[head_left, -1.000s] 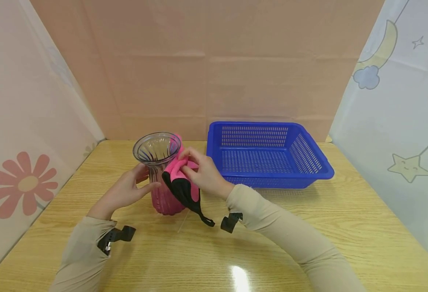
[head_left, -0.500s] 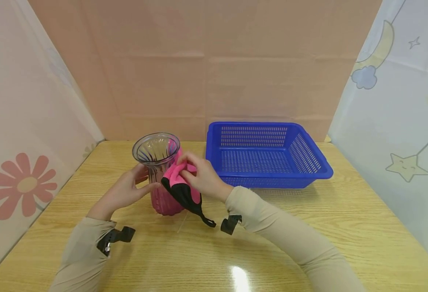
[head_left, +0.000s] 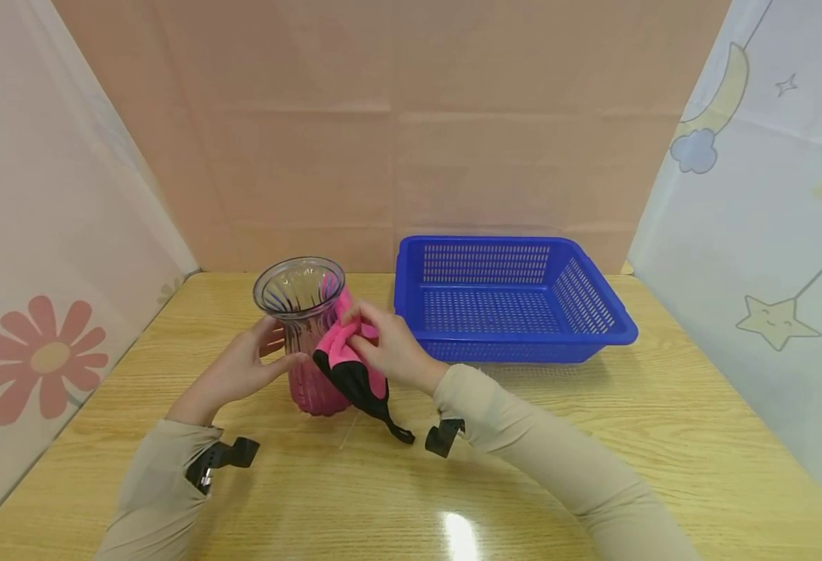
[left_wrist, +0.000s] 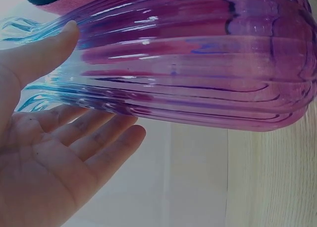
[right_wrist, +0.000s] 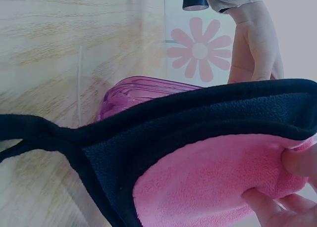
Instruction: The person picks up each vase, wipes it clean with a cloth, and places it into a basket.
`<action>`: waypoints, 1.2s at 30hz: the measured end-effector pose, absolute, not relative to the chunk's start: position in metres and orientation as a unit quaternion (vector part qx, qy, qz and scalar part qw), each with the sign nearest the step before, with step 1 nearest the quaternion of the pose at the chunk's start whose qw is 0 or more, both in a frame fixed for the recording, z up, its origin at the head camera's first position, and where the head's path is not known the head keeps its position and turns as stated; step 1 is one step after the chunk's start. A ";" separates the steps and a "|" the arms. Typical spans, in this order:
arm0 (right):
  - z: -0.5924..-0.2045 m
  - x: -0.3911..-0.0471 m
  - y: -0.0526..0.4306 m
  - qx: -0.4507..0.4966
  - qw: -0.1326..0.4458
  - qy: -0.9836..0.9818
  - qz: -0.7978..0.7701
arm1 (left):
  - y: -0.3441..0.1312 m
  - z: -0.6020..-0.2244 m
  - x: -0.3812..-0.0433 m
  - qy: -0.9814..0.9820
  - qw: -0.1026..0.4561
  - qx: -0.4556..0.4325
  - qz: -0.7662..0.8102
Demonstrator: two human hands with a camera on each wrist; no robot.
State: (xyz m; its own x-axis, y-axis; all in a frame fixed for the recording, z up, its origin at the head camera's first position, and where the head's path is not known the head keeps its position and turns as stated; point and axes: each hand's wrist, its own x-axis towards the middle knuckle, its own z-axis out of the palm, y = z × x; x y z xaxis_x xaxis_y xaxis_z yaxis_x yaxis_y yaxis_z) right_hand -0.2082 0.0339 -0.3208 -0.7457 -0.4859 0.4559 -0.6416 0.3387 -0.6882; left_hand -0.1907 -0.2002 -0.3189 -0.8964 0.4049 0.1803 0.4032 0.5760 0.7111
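Note:
A ribbed glass vase [head_left: 312,386], clear at its flared rim and pink-purple lower down, stands upright on the wooden table. My left hand [head_left: 238,366] holds it at the narrow neck, thumb on the near side and fingers on the far left side; in the left wrist view the fingertips [left_wrist: 130,122] lie along the ribs. With thumb and fingers, my right hand [head_left: 393,347] pinches a pink cloth with black edging [head_left: 358,374] against the vase's right side. Its black hanging loop [head_left: 400,432] dangles near the tabletop. Part of the cloth shows through the glass.
A blue plastic basket [head_left: 516,348] with slotted walls stands at the back right, close beside my right hand. Behind it rises a peach backdrop [head_left: 382,156]. Patterned sheets flank the wooden table [head_left: 558,436] on both sides.
My right hand and the cloth have slid slightly down along the vase's right side. The left hand keeps its place on the vase, and the basket stays put.

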 end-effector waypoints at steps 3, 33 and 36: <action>-0.324 -0.209 0.034 0.348 0.090 -0.815 0.455 | -0.201 -0.319 -0.190 0.889 0.006 0.223 0.400; -0.338 -0.210 0.039 0.349 0.078 -0.830 0.429 | -0.199 -0.318 -0.190 0.890 0.014 0.213 0.403; -0.339 -0.210 0.040 0.348 0.077 -0.831 0.428 | -0.198 -0.318 -0.190 0.889 0.018 0.213 0.405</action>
